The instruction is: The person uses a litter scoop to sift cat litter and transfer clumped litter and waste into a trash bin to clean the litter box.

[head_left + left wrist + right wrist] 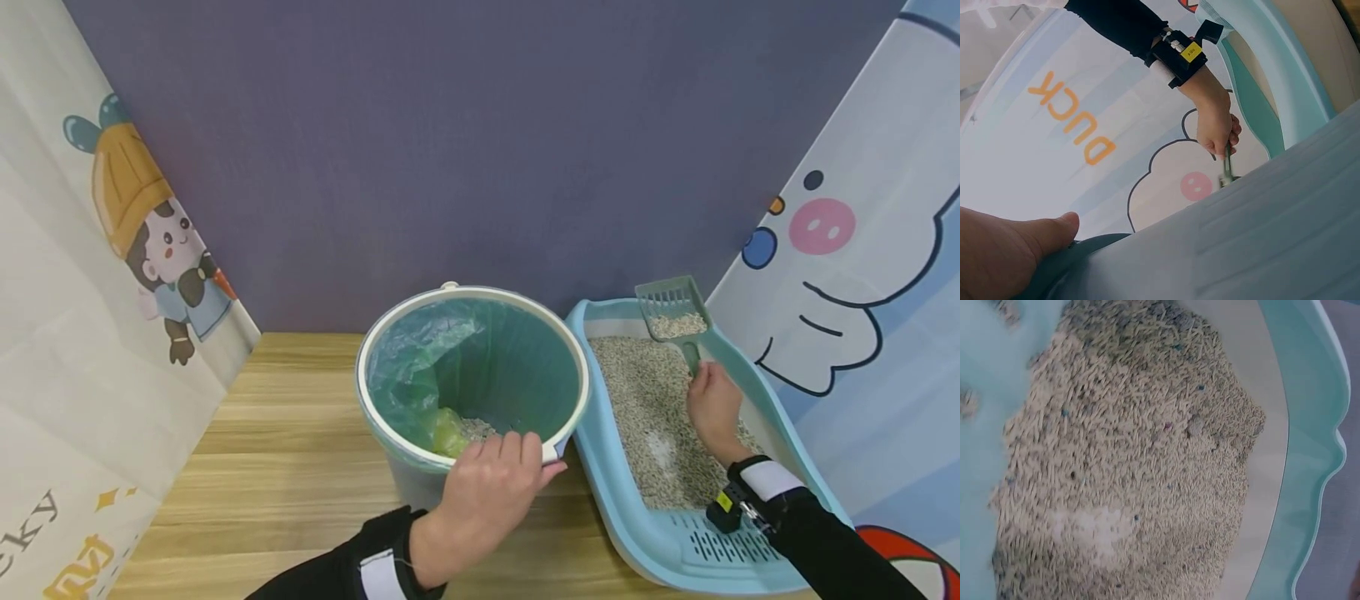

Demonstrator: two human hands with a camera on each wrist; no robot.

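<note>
A green slotted litter scoop [666, 292] with some pellet litter on it is gripped by its handle in my right hand [718, 408], above the far part of the litter box [622, 533]. Tan pellet litter [1147, 437] with a pale powdery patch fills much of the box in the right wrist view, where the hand is out of sight. My left hand [491, 496] holds the near rim of a trash bin [369, 350], fingers over the edge and thumb outside. A green bag [517, 350] lines the bin; a yellowish bag [448, 433] and some litter lie inside.
The bin stands on a wood-grain surface [300, 450], close beside the litter box's left wall. Behind both rises a dark purple-grey panel [480, 150]. Printed curtains hang at the left [67, 333] and right [885, 300], the right one close to the box.
</note>
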